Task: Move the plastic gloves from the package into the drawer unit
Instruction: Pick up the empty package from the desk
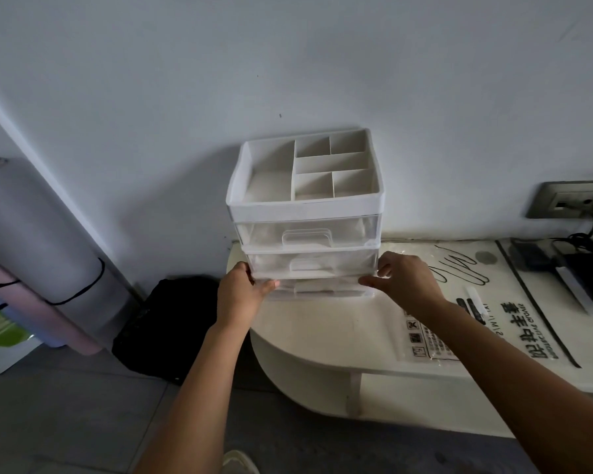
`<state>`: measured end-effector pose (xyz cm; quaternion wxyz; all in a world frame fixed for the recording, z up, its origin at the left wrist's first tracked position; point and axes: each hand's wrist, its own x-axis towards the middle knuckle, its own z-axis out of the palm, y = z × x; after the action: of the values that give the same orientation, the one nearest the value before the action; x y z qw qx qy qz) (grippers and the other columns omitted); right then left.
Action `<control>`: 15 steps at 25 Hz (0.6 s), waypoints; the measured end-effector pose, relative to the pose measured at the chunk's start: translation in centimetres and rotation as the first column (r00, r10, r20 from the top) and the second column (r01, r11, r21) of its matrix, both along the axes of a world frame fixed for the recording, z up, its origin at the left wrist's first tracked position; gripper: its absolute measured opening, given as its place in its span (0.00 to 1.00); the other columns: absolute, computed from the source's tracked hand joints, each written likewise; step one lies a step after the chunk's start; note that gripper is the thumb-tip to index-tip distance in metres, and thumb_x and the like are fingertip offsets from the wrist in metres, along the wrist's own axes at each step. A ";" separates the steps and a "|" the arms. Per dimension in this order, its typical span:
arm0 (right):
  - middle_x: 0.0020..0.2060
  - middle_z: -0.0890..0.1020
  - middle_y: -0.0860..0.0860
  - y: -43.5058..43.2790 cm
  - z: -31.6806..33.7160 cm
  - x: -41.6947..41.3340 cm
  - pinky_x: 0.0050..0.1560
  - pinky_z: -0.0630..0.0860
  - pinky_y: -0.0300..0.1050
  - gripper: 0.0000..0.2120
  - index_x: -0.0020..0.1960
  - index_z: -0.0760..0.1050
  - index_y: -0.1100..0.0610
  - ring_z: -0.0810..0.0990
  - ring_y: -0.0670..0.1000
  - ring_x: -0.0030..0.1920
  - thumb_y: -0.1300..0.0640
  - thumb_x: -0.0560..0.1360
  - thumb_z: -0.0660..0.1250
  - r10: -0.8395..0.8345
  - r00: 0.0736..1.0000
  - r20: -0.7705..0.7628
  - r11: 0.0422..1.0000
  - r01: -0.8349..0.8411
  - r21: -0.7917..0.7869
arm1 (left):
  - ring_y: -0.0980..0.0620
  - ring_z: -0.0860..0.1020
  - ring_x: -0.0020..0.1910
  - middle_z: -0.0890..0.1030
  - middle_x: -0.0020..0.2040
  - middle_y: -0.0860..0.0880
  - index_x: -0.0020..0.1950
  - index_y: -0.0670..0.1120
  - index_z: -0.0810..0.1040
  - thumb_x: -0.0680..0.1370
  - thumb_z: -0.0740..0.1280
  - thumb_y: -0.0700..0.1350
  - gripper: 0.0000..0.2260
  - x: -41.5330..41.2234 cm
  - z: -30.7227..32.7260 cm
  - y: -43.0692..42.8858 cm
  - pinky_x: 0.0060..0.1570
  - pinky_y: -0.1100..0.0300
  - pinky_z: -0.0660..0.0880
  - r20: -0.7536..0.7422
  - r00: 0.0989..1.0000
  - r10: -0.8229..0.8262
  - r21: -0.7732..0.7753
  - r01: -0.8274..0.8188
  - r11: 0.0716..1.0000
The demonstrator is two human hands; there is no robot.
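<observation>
Package: flat clear plastic gloves package [504, 295] with black print lies on the cream, round-ended worktop [305, 336], under the right forearm. Its long axis runs from the wall out toward the person, slanting right.
Gloves: not seen apart from the package; probably inside it, but I cannot tell.
Left grip [243, 295]: a bare hand with its fingers curled round the left front corner of the clear plastic bottom drawer [322, 290] and its thumb up against the unit's side.
Right grip [404, 282]: a bare hand pinching the same drawer's right front corner, thumb above and fingertips at the edge.
Bottom drawer: it stands a little proud of the front of the unit, with both grips holding it. Its contents are hazy and I cannot make them out.
Drawer unit: white-topped clear plastic drawer unit [305, 206] with three drawers under a divided tray. It stands at the left end of the worktop against the pale wall [288, 63].
Key relation: the package lies just right of the drawer and nearer the person, so the right grip is the closer one to reach it. The drawer opens toward the person.
Judgement: the step in hand looks like drawer handling; nothing shows whether the gloves have been transferred.
</observation>
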<state>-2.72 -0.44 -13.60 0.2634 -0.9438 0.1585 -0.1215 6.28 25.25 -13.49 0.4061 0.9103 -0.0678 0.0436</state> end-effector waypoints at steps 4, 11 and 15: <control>0.43 0.82 0.48 0.0 0.0 0.7 0.41 0.72 0.44 0.20 0.50 0.78 0.55 0.78 0.50 0.43 0.41 0.67 0.73 0.017 1.000 -0.019 1.000 -0.017 0.008 | 0.51 0.80 0.44 0.82 0.47 0.48 0.52 0.40 0.77 0.69 0.77 0.48 0.18 0.6 -0.5 0.0 0.41 0.61 0.73 0.019 0.999 0.026 -0.019 -0.026 0.999; 0.69 0.70 0.56 -1.0 1.2 -3.6 0.63 0.70 0.50 0.45 0.74 0.58 0.59 0.71 0.56 0.67 0.37 0.68 0.70 -0.055 0.979 -0.198 0.998 0.052 -0.018 | 0.43 0.81 0.47 0.82 0.48 0.43 0.50 0.40 0.78 0.76 0.66 0.56 0.18 -3.1 -1.1 -1.9 0.43 0.54 0.76 -0.186 0.977 0.106 0.402 -0.022 0.915; 0.76 0.44 0.62 0.3 -1.0 -10.1 0.73 0.52 0.59 0.57 0.77 0.38 0.60 0.45 0.65 0.75 0.30 0.66 0.65 -0.122 0.841 -0.527 0.992 0.080 -0.103 | 0.51 0.79 0.50 0.82 0.49 0.50 0.49 0.46 0.79 0.77 0.65 0.50 0.09 -8.2 -1.7 -7.6 0.50 0.60 0.74 -0.179 0.949 -0.260 0.228 0.297 0.927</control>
<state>-12.86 -0.09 -14.59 0.1661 -0.9401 0.2701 0.1250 -1.93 17.70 -15.24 0.2931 0.9362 -0.1716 -0.0901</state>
